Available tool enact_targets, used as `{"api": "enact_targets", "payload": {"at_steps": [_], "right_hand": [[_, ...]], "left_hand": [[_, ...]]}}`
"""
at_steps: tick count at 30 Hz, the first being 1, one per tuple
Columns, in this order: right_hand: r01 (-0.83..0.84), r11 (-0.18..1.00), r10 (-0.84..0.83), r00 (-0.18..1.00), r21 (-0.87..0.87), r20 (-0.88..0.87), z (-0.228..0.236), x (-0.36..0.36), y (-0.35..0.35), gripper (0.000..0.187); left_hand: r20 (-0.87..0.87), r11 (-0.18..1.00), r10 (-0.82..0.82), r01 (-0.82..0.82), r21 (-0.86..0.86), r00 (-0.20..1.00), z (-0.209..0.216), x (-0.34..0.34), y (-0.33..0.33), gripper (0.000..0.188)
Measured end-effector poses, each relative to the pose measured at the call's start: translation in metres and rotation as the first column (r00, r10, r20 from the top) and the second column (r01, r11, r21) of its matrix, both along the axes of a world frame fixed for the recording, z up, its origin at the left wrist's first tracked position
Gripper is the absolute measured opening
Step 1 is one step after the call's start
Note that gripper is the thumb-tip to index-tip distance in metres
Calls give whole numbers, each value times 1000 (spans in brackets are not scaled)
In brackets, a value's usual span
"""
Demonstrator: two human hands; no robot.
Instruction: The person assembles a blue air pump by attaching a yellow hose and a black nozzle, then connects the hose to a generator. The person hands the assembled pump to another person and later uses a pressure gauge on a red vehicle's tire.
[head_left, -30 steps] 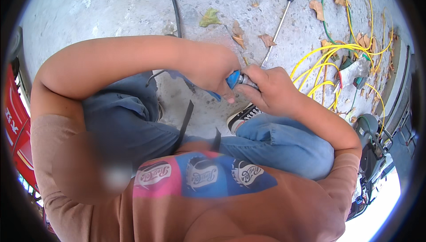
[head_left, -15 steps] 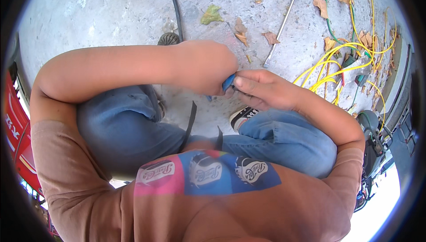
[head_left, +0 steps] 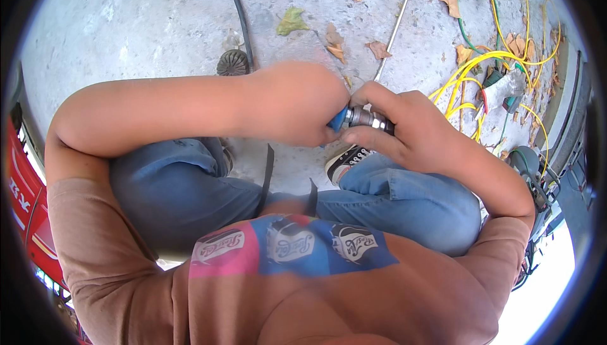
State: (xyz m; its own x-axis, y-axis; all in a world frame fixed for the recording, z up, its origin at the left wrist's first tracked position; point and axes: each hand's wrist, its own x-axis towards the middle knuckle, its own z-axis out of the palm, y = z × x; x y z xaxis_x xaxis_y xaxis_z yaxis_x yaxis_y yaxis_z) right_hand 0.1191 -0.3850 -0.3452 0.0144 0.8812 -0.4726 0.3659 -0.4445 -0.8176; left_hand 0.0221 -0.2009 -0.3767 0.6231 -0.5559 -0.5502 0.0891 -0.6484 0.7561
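Observation:
In front of my knees, my two hands meet over a metal hose coupler, silvery and lying sideways. My left hand is closed around a blue piece at the coupler's left end; most of that piece is hidden in the fist. The fingers and thumb of my right hand grip the coupler, with a dark part at its right end running into the palm. Whether the blue piece and the coupler are joined I cannot tell.
A black hose runs down behind my left forearm beside a dark ribbed round thing. A green-handled screwdriver lies beyond my right hand. Yellow cords, a green cord and dry leaves litter the concrete floor.
My right hand has shifted right and changed its hold, so the metal coupler now shows between my hands. The blue piece stays in my left fist, which has moved slightly right.

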Motion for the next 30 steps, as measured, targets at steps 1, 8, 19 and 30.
{"api": "enact_targets", "payload": {"at_steps": [1,8,19,30], "right_hand": [[43,999,-46,992,-26,-119,-4,-2,1,31],[-42,981,6,982,188,190,-26,-13,-7,29],[-165,903,10,932,397,363,-26,-12,-13,33],[-54,828,-547,131,-557,-827,-28,-6,-18,58]], "left_hand": [[49,999,-26,25,34,998,-2,-2,-1,26],[96,994,-76,68,86,992,3,0,0,26],[-426,934,-59,-101,-344,903,8,6,8,25],[736,987,-93,-38,159,670,-13,-8,-9,27]]}}
